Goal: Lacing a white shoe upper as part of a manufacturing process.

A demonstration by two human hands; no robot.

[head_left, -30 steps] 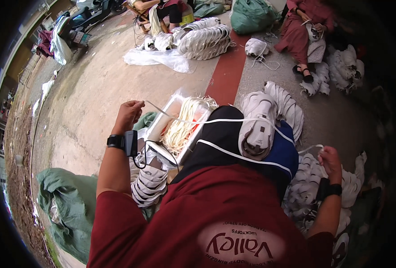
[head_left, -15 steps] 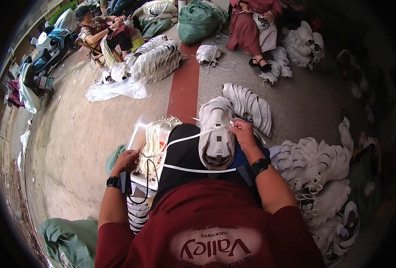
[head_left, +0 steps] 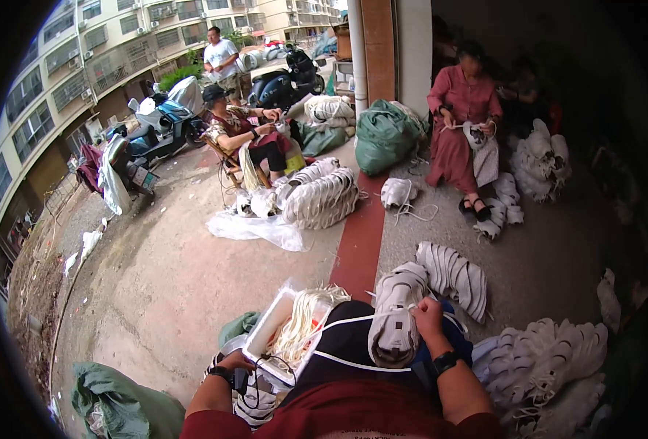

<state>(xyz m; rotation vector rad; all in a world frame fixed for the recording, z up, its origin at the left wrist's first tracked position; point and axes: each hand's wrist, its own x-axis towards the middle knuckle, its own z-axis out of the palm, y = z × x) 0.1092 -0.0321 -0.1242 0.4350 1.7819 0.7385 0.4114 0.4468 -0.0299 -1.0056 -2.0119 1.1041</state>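
Where the paved ground (head_left: 159, 282) is bounded at the far left by buildings (head_left: 93, 55), working width is provided between the plastic sheet (head_left: 258, 230) and the lap (head_left: 333, 345). This surface is crossed by a red strip (head_left: 358, 252). The lap is flanked by piled shoe uppers (head_left: 547, 358) at right and a white lace box (head_left: 265, 322) at left. On it, the grey-white shoe (head_left: 391, 333) is carried. By the right grip (head_left: 429, 316), a white lace (head_left: 353, 320) is pinched beside the shoe; the left grip's (head_left: 235, 360) state, near the box, cannot be told.

Right hand (head_left: 428, 316) ahead, left hand (head_left: 234, 363) nearer the body
Forearms (head_left: 461, 384) reach forward; right fingers (head_left: 420, 310) curl in a pinch, left grip unclear.
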